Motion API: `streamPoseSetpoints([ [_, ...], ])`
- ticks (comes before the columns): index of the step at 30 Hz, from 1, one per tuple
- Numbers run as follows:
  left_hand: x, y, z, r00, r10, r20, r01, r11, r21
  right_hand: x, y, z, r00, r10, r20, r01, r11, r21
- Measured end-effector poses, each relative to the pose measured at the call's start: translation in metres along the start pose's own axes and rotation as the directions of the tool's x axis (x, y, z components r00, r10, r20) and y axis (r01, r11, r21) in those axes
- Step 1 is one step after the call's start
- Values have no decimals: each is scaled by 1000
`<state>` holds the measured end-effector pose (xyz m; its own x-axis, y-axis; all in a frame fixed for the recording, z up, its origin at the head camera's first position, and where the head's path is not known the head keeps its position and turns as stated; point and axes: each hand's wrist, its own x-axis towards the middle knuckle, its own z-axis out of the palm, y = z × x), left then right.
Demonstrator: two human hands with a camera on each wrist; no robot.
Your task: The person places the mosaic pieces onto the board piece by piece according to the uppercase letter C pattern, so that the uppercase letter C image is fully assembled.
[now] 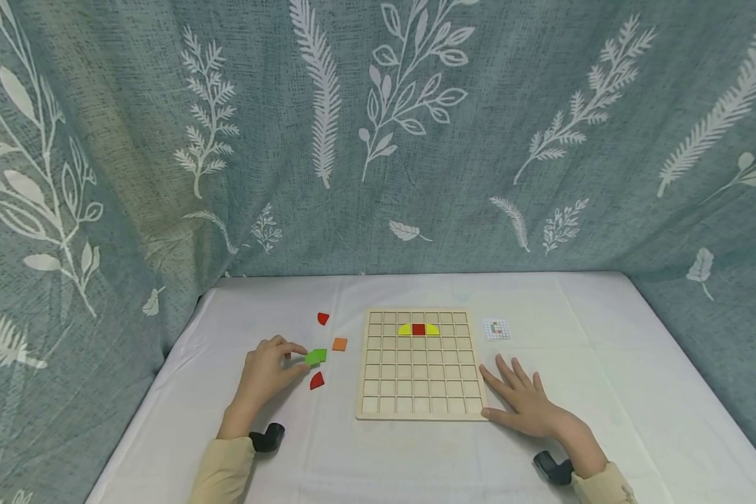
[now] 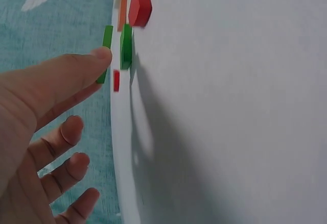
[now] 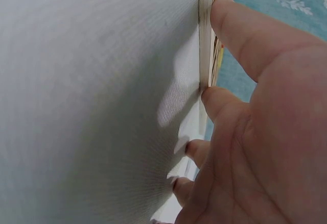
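Between thumb and forefinger, my left hand (image 1: 269, 371) pinches a green tile (image 2: 107, 36), raised off the cloth. A second green tile (image 2: 125, 48) lies on the table just beneath it. One red quarter-round piece (image 1: 316, 381) is close in front of these fingertips, and another red piece (image 1: 323, 318) lies farther back. The orange square tile (image 1: 339, 344) sits to their right. My right hand (image 1: 521, 399) is spread, its thumb and forefinger touching the right edge of the wooden grid board (image 1: 412, 386). Near the board's back row, a red square (image 1: 418, 330) stands between two yellow pieces (image 1: 404, 330).
A small printed card (image 1: 496, 329) with a grid pattern lies right of the board. White cloth covers the table (image 1: 416, 462). Behind it hangs a blue-green curtain (image 1: 441, 231) with white leaf prints.
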<state>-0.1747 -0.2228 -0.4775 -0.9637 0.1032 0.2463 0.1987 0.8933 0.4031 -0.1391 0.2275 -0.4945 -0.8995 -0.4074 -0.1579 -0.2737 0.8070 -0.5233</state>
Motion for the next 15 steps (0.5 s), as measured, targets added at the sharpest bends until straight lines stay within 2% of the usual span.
streamPoseSetpoints([
  [15,16,24,20,997,63,50,-62,998,-11,0,0,0,1000,6,-5,-6,1000,3],
])
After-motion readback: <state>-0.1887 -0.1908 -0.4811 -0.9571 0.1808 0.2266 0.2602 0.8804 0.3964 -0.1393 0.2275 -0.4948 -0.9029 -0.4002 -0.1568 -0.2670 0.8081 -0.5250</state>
